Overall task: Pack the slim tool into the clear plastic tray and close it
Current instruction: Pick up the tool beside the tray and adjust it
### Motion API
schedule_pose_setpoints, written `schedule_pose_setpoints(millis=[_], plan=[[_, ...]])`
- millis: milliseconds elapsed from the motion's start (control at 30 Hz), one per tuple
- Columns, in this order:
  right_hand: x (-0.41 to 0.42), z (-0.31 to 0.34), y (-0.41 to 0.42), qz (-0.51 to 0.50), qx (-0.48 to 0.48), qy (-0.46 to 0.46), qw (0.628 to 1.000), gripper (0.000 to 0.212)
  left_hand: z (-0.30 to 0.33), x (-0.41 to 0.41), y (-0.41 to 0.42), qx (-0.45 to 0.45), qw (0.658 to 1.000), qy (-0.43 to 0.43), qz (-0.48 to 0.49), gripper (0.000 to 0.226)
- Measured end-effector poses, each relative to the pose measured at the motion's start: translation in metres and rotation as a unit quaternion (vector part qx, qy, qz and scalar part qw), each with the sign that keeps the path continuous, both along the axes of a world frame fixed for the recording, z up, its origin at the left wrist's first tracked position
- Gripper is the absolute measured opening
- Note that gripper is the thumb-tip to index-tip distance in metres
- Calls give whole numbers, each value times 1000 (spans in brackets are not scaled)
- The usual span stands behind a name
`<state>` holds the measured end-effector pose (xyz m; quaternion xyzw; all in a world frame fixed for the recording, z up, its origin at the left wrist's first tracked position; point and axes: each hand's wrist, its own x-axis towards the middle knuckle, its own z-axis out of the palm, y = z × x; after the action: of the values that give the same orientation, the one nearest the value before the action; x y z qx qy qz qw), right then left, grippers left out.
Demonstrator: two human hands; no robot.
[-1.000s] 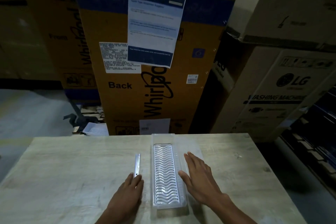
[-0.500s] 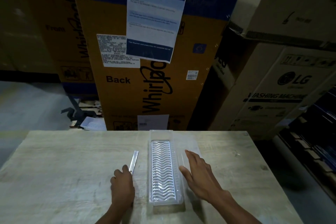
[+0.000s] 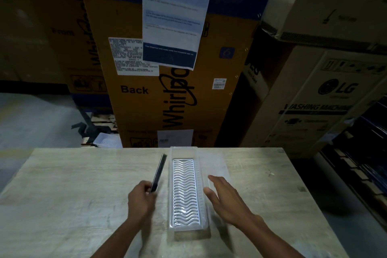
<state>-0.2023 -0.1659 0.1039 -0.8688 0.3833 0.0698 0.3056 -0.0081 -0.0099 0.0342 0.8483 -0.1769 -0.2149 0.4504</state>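
Left hand (image 3: 140,199) fingers pinch slim tool (image 3: 158,172), near end lifted off surface (image 3: 73,184). Right hand (image 3: 227,200) fingers spread, steadying clear plastic tray (image 3: 184,191). Tray empty, open; insertion and closing left.

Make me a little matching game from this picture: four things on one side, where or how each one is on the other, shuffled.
Things:
1. slim tool
2. clear plastic tray
3. right hand
4. left hand

States:
A. open, fingers spread, right of the tray
B. lying open on the table
C. closed around the tool's near end
D. held, tilted, left of the tray

Pairs: 1-D, 2-B, 3-A, 4-C
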Motion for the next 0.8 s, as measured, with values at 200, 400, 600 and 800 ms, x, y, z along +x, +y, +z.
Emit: schedule_pose_setpoints(millis=[200, 400, 600, 800], plan=[[26, 36, 6, -117, 134, -243, 954, 12, 81, -25, -43, -143, 984, 73, -73, 15], [42, 83, -1, -138, 249, -382, 879, 34, 134, -48, -65, -212, 964, 108, -116, 5], [33, 105, -7, -137, 241, -415, 867, 40, 155, -56, -62, -202, 963, 89, -157, 12], [29, 134, -16, -94, 236, -419, 871, 75, 165, -57, -50, -192, 960, 76, -190, 15]])
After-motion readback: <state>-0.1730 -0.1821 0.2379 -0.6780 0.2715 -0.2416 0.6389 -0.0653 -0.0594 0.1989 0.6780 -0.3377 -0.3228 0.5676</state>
